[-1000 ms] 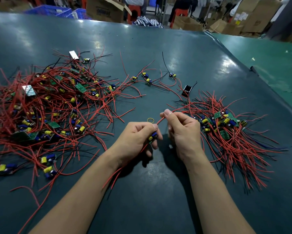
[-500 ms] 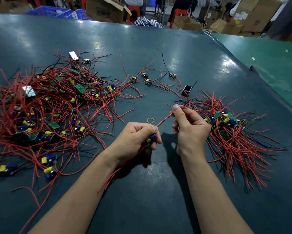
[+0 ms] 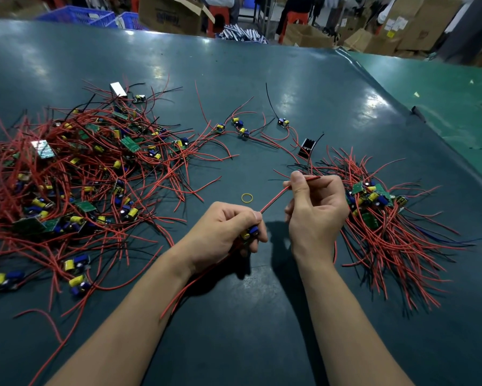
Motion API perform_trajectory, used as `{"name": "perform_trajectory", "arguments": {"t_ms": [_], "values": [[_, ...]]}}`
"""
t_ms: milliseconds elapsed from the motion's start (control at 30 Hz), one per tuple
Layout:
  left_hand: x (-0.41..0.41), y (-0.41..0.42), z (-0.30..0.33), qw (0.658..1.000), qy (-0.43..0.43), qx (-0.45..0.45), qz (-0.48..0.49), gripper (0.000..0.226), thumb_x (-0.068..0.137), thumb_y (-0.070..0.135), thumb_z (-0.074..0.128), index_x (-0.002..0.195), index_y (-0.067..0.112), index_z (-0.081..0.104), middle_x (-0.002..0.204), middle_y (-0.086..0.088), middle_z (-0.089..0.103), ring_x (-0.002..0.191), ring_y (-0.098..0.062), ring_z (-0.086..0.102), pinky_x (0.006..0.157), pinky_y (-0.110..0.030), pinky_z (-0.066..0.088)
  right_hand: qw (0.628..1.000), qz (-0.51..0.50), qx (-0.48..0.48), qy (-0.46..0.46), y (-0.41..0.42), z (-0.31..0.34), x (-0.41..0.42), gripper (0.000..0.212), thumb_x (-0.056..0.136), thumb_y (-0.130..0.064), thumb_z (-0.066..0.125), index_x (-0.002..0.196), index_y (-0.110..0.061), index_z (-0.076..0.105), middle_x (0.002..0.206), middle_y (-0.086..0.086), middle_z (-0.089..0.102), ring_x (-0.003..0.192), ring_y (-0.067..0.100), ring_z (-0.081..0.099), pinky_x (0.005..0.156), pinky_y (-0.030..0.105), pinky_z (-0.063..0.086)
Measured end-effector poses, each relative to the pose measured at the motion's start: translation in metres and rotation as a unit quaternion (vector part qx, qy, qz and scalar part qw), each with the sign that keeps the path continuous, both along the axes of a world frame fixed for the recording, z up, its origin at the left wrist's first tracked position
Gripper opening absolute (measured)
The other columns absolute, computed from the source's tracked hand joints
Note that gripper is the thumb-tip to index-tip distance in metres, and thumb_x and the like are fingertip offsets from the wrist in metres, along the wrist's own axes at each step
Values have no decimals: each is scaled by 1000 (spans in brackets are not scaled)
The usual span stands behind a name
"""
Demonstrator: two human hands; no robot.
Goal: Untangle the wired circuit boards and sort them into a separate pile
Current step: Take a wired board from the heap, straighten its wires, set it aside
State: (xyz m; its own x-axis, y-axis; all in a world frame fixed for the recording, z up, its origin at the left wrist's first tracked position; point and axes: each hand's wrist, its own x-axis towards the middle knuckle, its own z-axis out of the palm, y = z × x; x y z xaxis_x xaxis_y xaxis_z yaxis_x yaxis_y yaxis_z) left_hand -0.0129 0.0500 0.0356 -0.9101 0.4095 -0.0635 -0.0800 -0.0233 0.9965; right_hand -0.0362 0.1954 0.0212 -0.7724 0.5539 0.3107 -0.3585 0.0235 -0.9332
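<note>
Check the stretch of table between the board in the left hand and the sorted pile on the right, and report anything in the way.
Only the right hand sits in that stretch, pinching the board's red wire. The left hand grips the board; bare table runs to the sorted pile. The yellow rubber band lies farther back, off the path.

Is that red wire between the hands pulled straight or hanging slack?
Straight: the red wire runs taut from the left hand to the right hand.
</note>
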Motion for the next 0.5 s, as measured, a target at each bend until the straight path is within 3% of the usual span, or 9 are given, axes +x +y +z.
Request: {"name": "perform_trajectory", "arguments": {"t_ms": [167,300,400,500], "values": [[1,0,0,1000,1,-17,-9,48,101,9,44,59,15,68,52,-5,57,48,-12,49,50,-19,40,1000,17,9,-16,2,1,1,11,96,-7,60,93,-18,63,70,7,66,39,14,47,39,23,40],[1,0,0,999,4,-24,-21,43,98,17,47,61,17,69,54,-4,59,51,-14,48,51,-20,39,999,27,-12,-25,2,0,1,19,98,-1,54,98,-16,66,63,1,63,35,10,44,38,21,38],[1,1,0,999,-1,-31,-23,37,91,26,50,60,17,70,54,-4,59,51,-14,49,51,-19,39,996,50,-62,-38,5,0,1,24,97,2,52,91,-16,66,60,0,62,34,8,42,35,18,35],[1,1,0,1000,-1,-26,-11,38,91,25,50,60,17,70,53,-4,59,48,-12,49,50,-19,40,985,96,-130,-65,3,2,-2,13,99,-7,53,94,-13,64,63,2,66,36,10,46,36,19,39]]}}
